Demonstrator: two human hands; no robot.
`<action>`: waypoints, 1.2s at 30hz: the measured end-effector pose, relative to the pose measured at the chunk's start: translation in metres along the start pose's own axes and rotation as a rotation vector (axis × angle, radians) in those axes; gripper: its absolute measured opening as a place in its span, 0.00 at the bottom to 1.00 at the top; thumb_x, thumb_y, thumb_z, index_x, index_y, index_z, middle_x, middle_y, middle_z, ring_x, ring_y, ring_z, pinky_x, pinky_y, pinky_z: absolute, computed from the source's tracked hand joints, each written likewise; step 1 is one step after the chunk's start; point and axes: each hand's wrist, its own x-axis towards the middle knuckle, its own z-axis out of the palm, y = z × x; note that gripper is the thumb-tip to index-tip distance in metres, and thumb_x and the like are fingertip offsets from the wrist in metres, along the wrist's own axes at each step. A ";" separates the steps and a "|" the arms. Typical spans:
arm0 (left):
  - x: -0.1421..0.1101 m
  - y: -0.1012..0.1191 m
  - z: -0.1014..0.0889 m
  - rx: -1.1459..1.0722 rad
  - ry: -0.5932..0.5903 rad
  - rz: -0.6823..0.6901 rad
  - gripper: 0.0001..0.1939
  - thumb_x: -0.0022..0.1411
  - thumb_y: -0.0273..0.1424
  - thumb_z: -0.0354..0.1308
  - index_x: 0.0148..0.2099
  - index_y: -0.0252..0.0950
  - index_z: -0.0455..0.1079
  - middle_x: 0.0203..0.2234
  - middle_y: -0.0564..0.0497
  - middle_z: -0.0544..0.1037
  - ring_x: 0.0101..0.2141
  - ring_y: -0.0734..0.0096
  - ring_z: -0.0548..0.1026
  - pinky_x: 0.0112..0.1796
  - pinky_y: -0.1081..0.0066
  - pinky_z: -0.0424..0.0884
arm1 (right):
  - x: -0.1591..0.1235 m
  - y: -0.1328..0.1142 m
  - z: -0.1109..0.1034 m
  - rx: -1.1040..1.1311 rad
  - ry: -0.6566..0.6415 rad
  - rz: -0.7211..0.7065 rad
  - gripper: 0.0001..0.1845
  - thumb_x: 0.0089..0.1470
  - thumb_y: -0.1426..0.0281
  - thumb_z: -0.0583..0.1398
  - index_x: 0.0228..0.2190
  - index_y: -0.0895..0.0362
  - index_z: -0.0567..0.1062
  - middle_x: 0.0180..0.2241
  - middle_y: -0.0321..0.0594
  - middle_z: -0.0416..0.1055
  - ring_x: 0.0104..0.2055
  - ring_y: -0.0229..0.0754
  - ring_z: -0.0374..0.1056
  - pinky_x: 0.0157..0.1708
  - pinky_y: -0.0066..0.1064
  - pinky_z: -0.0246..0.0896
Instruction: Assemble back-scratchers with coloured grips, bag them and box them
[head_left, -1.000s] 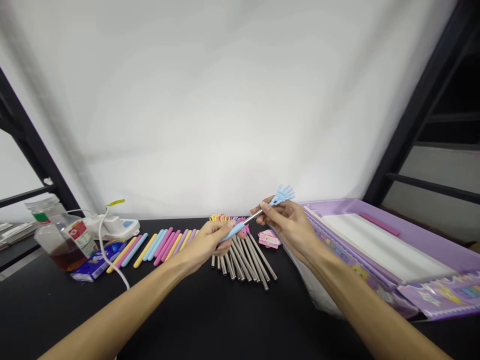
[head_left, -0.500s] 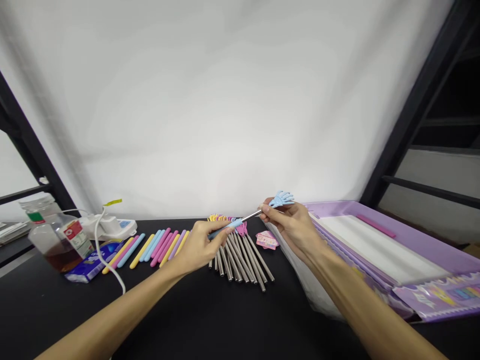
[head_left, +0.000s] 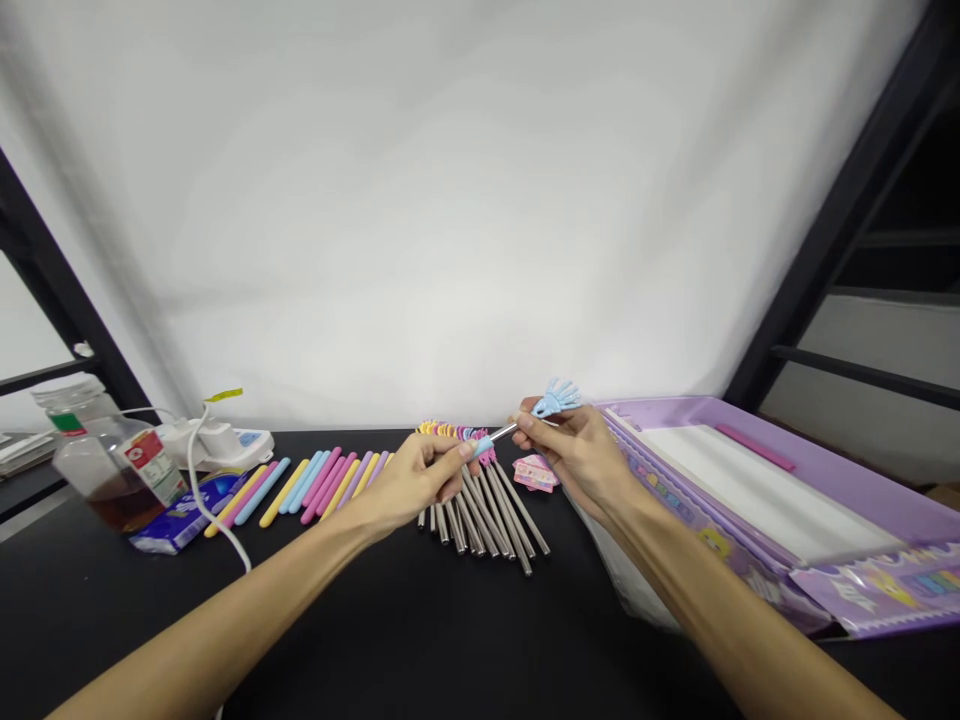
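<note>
Both of my hands hold one back scratcher, above the middle of the table. My left hand [head_left: 427, 473] is closed round its light blue handle [head_left: 484, 446]. My right hand [head_left: 581, 450] pinches the metal rod [head_left: 505, 432] just below the light blue hand-shaped head [head_left: 559, 398]. Under and behind my left hand lies a fan of metal rods [head_left: 517, 510] with yellow, pink and blue heads [head_left: 450, 431] at the far end. A few pink printed cards [head_left: 536, 473] lie beside them. Left of my left hand is a row of coloured handles [head_left: 330, 487].
A lilac box [head_left: 705, 412] with a white inside and a pink stick [head_left: 756, 447] stands at the right. At the left are a bottle of brown liquid [head_left: 112, 470], a blue packet [head_left: 191, 512], a power strip [head_left: 240, 447] and a white cable [head_left: 196, 480].
My left hand has slid along towards my right hand, so less bare rod shows between the blue handle and the right fingers. The head has turned slightly.
</note>
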 end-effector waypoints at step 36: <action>0.002 -0.029 -0.034 1.341 0.319 0.473 0.14 0.72 0.34 0.44 0.49 0.37 0.70 0.32 0.49 0.81 0.28 0.70 0.78 0.26 0.74 0.60 | 0.012 -0.012 -0.016 0.184 0.410 -0.074 0.14 0.44 0.63 0.72 0.26 0.58 0.75 0.28 0.38 0.75 0.29 0.33 0.70 0.31 0.22 0.70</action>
